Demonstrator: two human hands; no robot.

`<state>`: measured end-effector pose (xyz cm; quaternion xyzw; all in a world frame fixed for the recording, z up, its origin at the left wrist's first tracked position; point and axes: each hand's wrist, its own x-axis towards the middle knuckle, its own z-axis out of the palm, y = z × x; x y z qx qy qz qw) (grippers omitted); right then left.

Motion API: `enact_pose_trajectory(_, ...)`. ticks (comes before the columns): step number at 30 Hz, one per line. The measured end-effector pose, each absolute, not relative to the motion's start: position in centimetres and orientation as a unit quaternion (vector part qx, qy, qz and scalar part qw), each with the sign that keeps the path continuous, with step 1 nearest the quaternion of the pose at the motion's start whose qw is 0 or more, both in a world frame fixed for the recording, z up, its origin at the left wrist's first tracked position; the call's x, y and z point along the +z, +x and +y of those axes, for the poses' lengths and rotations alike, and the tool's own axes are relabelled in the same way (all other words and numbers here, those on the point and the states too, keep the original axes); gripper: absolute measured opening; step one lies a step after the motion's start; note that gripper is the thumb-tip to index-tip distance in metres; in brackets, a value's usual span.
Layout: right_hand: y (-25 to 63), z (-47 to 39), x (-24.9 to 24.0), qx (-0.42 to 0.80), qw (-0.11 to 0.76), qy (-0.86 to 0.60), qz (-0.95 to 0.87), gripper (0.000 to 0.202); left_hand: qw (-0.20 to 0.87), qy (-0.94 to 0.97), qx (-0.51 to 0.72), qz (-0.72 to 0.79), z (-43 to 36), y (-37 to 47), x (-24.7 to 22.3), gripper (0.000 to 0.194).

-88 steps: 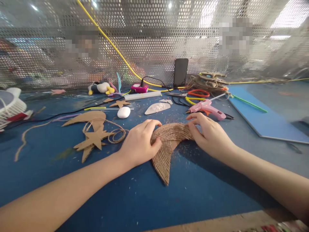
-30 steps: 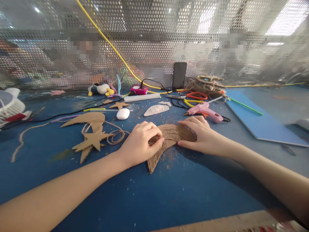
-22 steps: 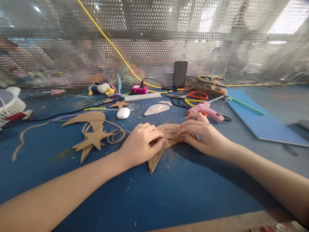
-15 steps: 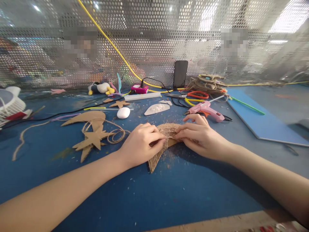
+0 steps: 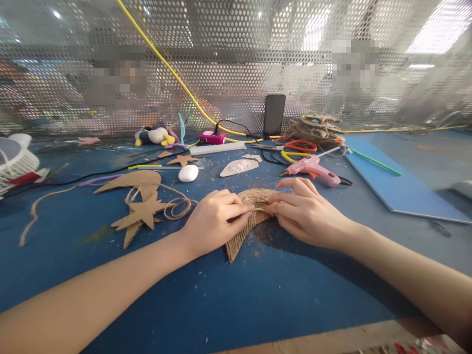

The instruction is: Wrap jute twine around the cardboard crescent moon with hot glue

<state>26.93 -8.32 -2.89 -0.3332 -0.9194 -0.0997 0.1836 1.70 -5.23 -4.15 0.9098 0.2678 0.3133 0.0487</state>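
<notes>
A curved, crescent-like cardboard piece covered with rows of jute twine lies on the blue table in front of me. My left hand rests on its left part, thumb and forefinger pinched at the inner edge. From the other side, my right hand presses its fingertips on the twine near the same inner edge, with the forefinger raised. A strip of bare cardboard shows below the twine between the hands. The right end of the piece is hidden by my right hand.
Left lie cardboard stars, a cardboard crescent and loose twine. Behind the hands are a white egg-shaped piece, a pink glue gun, scissors and a phone. A blue board lies right.
My right hand has shifted slightly left and its raised forefinger has lowered a little. My left hand and the twine-covered piece stay nearly in place.
</notes>
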Motion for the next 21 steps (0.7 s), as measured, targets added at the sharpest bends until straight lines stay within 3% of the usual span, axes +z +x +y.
enact_pose_trajectory(5, 26.9, -8.2, -3.3, -0.072, 0.218, -0.350, -0.908, 0.024, 0.054, 0.912, 0.310, 0.265, -5.2, 1.6, -4.2, 0.021)
enact_pose_trajectory(12, 27.4, -7.4, -3.6, -0.041, 0.355, -0.426, -0.831, 0.009, 0.067, 0.911, 0.304, 0.270, -5.2, 1.7, -4.2, 0.022)
enact_pose_trajectory(16, 28.3, -7.1, -2.1, 0.004, 0.434, -0.508, -0.744, 0.033, 0.070, 0.911, 0.302, 0.271, -5.2, 1.7, -4.2, 0.023)
enact_pose_trajectory(19, 29.5, -6.4, -1.3, 0.017, 0.404, -0.588, -0.700, 0.049, 0.072, 0.911, 0.304, 0.270, -5.2, 1.6, -4.2, 0.023)
enact_pose_trajectory(21, 30.7, -5.5, -1.6, -0.025, 0.334, -0.627, -0.703, 0.039, 0.072, 0.911, 0.307, 0.267, -5.2, 1.6, -4.3, 0.022)
